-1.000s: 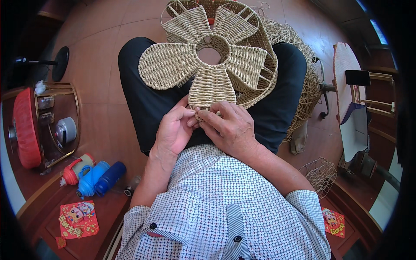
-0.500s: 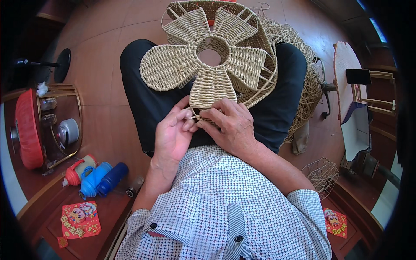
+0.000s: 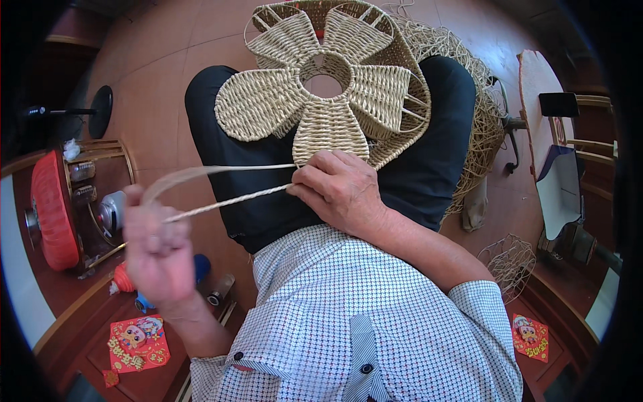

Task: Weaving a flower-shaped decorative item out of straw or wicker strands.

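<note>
A woven straw flower (image 3: 254,100) with five petals around a round hole rests on my lap, atop a larger woven piece (image 3: 410,97). My right hand (image 3: 335,191) is closed at the lower petal's edge, its fingertips gripping the work where the cord emerges. My left hand (image 3: 157,244), blurred, is out to the left with fingers curled on a pale twisted cord (image 3: 244,197) that stretches to my right hand. A second thin strand (image 3: 244,167) runs above it, blurring into a loop toward my left hand.
Heaped straw cord (image 3: 455,53) lies beyond my right knee. At left are a rack (image 3: 100,149) with a red lid (image 3: 53,228), a black stand (image 3: 100,114) and bottles (image 3: 221,288). At right stand a board (image 3: 536,120) and a wire bundle (image 3: 509,268). Red paper items (image 3: 137,342) lie low on either side.
My left hand has swung from the lower petal far out to the left, drawing cord with it. My right hand stays at the petal's edge.
</note>
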